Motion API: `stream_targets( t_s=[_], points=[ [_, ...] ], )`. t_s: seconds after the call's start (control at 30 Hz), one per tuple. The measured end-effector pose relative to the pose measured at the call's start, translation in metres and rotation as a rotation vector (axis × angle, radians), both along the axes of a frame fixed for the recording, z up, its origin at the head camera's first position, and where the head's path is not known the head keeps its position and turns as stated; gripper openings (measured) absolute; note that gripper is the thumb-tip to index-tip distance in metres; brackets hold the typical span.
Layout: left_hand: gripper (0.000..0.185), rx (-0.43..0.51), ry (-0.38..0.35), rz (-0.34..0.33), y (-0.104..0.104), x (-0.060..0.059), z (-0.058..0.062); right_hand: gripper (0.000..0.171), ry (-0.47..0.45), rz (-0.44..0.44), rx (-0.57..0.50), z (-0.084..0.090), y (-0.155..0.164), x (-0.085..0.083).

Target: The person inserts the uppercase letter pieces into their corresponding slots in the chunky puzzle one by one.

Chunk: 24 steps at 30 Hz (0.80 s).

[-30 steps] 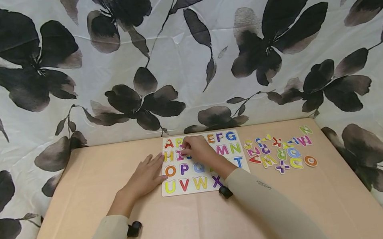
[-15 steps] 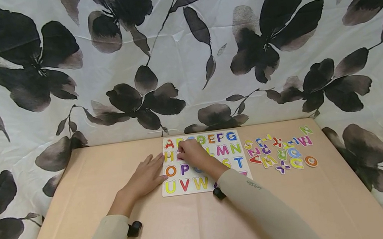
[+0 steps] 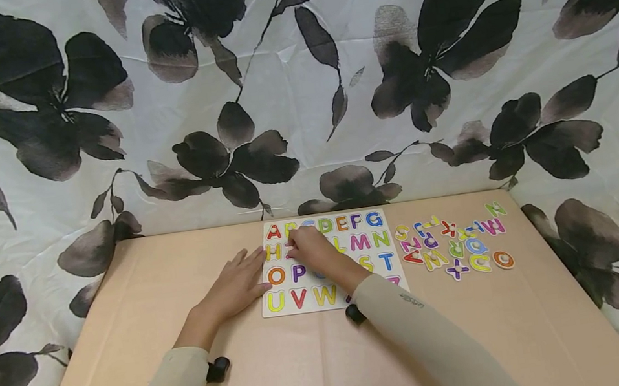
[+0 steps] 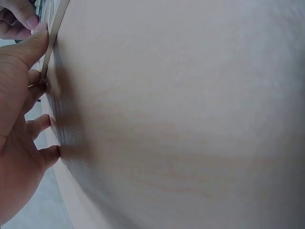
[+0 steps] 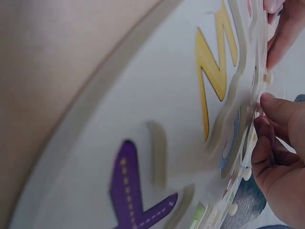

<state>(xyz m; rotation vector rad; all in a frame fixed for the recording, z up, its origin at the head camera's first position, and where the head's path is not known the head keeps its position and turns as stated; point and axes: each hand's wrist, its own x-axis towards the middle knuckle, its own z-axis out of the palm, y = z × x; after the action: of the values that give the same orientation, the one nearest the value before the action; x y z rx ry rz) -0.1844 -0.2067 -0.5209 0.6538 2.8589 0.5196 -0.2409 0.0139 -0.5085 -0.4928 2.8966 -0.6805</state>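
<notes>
Behind everything hung the flowered cloth (image 3: 283, 85), and in front of it I worked at the table (image 3: 320, 361), where the letter board (image 3: 289, 287) lay flat near the far edge. The board looked thin and stiff, probably light enough to slide if pushed, so its edge seemed the place to steady it. My left hand (image 3: 233, 284) did just that, fingers spread and mostly straight, touching the left edge without gripping. My right hand (image 3: 317, 250) was over the second row, fingers curled and thumb near the fingertips; whether I was pinching a piece there, I couldn't tell. The purple X (image 5: 126, 181) and yellow W (image 5: 212, 71) sat sunk in shaped hollows, whose walls would likely stop a tilted piece from seating. To the right of the board, on the table, the loose letters (image 3: 474, 247) lay scattered, some crowded close together; I judged them light, rigid and hardly fragile, though awkward to lift by their low rims. Small pale knobs (image 5: 246, 173) stood up from the board, and a thumb-and-finger pinch on one looked the surest hold. From above I couldn't make out knobs on the loose ones.
</notes>
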Motion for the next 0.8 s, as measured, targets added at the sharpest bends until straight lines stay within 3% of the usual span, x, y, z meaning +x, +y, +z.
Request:
stream_targets(
  t_s=[0.27, 0.43, 0.8],
  points=[
    [0.078, 0.006, -0.005, 0.002, 0.000, -0.002, 0.004, 0.021, 0.040, 0.014, -0.072, 0.008, 0.024, 0.002],
    [0.077, 0.021, -0.008, -0.001, -0.001, -0.002, 0.005, 0.022, 0.019, 0.004, -0.118, 0.017, 0.047, 0.004],
    [0.077, 0.013, -0.015, -0.004, 0.000, -0.003, 0.005, 0.019, 0.046, -0.080, -0.138, 0.018, 0.120, 0.008]
  ],
)
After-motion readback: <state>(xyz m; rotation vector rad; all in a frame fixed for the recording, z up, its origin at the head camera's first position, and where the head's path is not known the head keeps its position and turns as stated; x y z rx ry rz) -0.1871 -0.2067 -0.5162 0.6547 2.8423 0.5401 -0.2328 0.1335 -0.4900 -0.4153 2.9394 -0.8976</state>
